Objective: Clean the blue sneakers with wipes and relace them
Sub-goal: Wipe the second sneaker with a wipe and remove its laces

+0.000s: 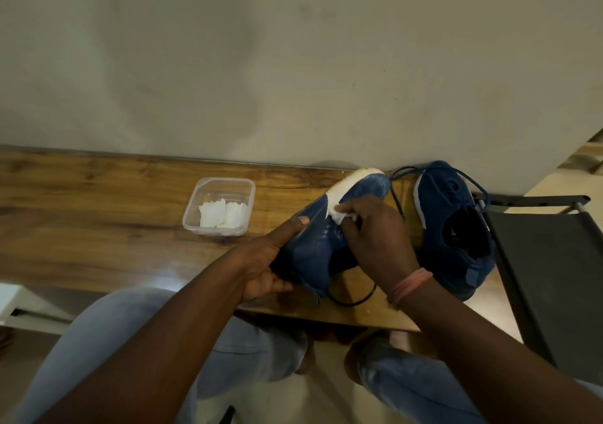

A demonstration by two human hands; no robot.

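1. Wooden desk point(98, 215) runs along a plain pale wall point(293, 65); a dark chair point(548, 277) stands at its right end, and the person's knees in light jeans show below the near edge.
2. Two blue sneakers are on the desk. One, the held sneaker point(326, 237), is tipped on its side with its white sole point(346, 187) turned up toward the wall. The second sneaker point(453, 228) sits upright just beside it on the right, its opening facing up.
3. One dark lace point(355, 296) loops loose on the desk under the held sneaker; more lace trails from the second sneaker's front.
4. One clear plastic container point(218, 206) stands left of the sneakers, well apart from them, with two folded white wipes inside.
5. One crumpled wipe point(341, 216) is pressed to the held sneaker at the sole's edge.
6. Left hand point(270, 260): grip closed around the heel end, thumb stretched along the blue upper.
7. Right hand point(375, 228): fingers curled, grip pinching the crumpled wipe; a pink band circles the wrist.
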